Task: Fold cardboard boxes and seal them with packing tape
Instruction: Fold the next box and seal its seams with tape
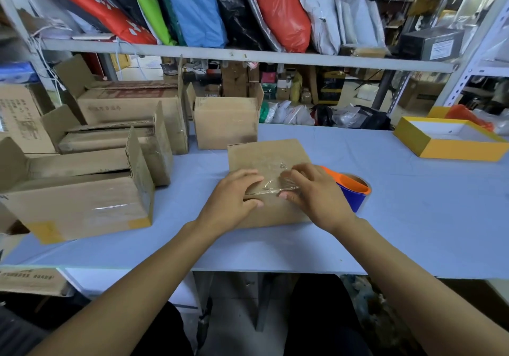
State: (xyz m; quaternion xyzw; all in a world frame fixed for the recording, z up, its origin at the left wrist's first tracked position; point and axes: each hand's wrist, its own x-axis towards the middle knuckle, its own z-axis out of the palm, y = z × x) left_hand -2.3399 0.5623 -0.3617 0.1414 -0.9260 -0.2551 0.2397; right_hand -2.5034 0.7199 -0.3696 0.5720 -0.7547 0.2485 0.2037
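Head view: a person at a blue worktop (399,204) presses both hands onto a small cardboard box (265,157) that sits at the centre, near the front edge. The left hand (234,198) lies on the box's near top edge with fingers fairly straight and thumb down the front face. The right hand (314,190) rests beside it, fingers flat over a strip of clear packing tape (275,183) that runs along the top of the box; neither hand curls round anything. Just behind the right hand, touching or nearly touching the box's right side, lies a tape roll (351,190) in a blue and orange holder. Open cardboard boxes (82,204) crowd the left end of the worktop, and another open box (225,124) stands behind the centre one. A yellow tray-like box (451,146) with a white inside sits at the far right. Above, a shelf (248,55) carries coloured plastic bags (192,5) leaning side by side.
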